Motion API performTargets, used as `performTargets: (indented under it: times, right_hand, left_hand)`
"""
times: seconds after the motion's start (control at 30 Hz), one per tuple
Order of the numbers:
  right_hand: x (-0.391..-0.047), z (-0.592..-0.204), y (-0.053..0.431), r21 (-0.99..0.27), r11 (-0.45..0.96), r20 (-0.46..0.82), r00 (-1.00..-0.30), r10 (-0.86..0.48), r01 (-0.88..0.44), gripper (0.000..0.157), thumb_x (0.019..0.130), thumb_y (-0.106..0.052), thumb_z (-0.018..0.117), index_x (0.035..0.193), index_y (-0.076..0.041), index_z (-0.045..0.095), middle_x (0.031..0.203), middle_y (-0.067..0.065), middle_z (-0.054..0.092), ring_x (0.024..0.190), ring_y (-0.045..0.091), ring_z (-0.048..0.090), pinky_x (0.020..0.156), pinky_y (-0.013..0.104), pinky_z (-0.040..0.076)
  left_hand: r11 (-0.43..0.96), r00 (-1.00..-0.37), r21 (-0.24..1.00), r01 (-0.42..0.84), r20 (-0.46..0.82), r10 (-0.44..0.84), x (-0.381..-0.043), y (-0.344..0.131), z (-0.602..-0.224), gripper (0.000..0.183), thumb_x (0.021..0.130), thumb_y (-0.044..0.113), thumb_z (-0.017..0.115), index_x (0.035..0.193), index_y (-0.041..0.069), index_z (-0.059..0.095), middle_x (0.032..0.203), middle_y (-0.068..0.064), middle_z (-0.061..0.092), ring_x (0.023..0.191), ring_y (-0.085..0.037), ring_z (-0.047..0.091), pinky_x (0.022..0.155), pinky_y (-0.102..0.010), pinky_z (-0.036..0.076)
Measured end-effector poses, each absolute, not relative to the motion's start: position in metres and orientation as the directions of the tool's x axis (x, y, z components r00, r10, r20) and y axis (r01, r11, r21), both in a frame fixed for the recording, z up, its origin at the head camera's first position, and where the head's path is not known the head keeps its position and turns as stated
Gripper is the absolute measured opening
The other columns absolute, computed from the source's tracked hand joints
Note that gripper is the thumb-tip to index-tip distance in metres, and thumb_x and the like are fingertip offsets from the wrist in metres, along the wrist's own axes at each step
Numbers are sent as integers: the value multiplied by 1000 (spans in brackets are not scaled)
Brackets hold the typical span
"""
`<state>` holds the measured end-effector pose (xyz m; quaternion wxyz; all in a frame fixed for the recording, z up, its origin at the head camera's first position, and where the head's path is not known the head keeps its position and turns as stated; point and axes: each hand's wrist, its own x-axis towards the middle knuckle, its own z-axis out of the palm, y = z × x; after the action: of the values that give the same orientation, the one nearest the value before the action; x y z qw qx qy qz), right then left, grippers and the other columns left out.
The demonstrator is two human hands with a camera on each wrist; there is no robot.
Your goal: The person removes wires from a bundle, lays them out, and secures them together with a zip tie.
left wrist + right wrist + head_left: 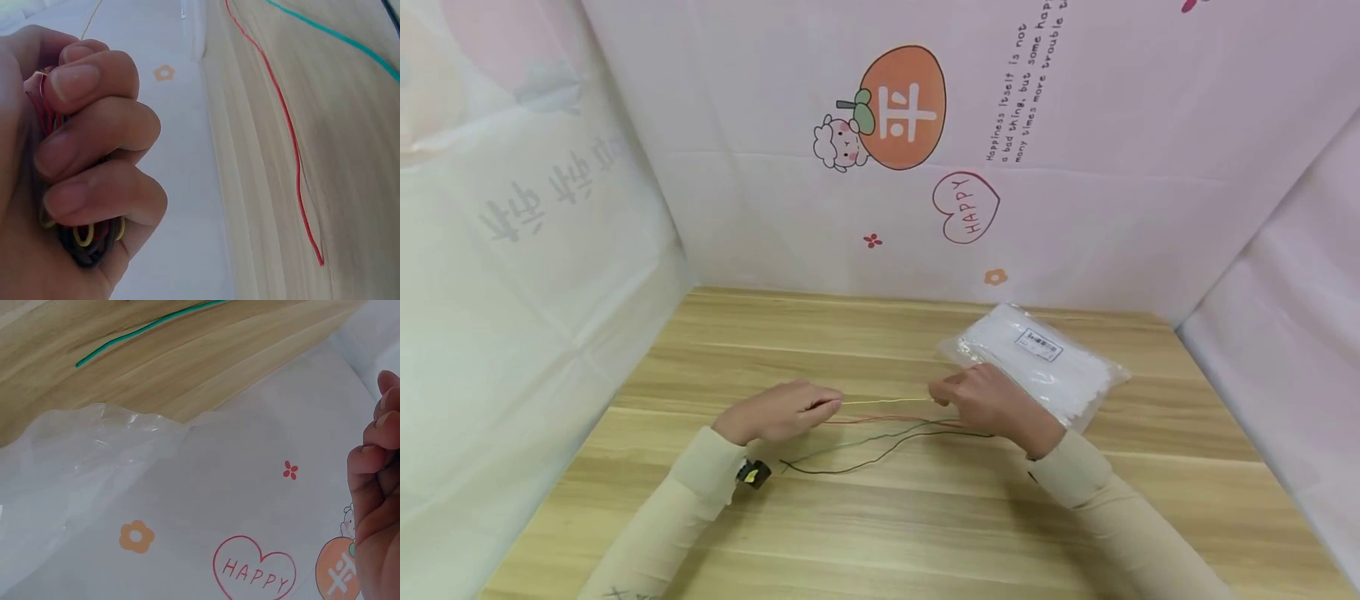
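In the head view a thin yellow wire [883, 402] runs nearly straight between the two hands. My left hand [786, 410] curls its fingers round a coiled bundle of wires [87, 250], black, red and yellow, from which the yellow strand leads out. At the strand's other end, my right hand [988, 404] pinches it, fingers bent; the right wrist view shows only part of that hand, and the pinch is hidden there. Below the hands, on the table, lie a red wire [290, 125], a green wire [865, 441] and a black wire [850, 470].
A clear plastic bag [1037, 354] of white contents, with a barcode label, lies beyond and beside my right hand. The wood-grain table [850, 550] meets a printed white cloth [760, 217] at the back; more cloth hangs at both sides.
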<state>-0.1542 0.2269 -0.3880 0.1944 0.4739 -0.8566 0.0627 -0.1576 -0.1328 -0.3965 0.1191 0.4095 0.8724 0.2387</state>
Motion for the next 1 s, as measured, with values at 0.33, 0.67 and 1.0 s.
performTargets:
  times: [0.33,0.67,1.0]
  right_hand:
    - [-156,-387,252,25,630,303,-595,-744,-776,39,70,20,51,73,-19,46,62,-13,35,58,4,26,52,21,26]
    - [-156,-389,274,-15,718,175,-708,-684,-696,36,81,16,56,74,-18,51,64,-12,37,59,5,30,56,22,30]
    - [-157,-394,275,-77,677,200,-677,-709,-732,37,80,15,60,73,-20,50,65,-15,34,61,1,33,55,20,30]
  left_hand:
    - [615,-675,416,669,-5,738,-157,-163,-402,34,116,25,39,91,14,60,76,10,45,72,-2,43,72,-31,47]
    - [681,-724,373,630,-36,689,-152,-178,-402,37,115,26,42,125,4,70,116,-9,75,110,-29,71,100,-51,56]
    - [694,-733,341,634,-21,680,-153,-175,-404,28,115,24,44,99,14,66,81,8,58,77,-9,55,78,-36,51]
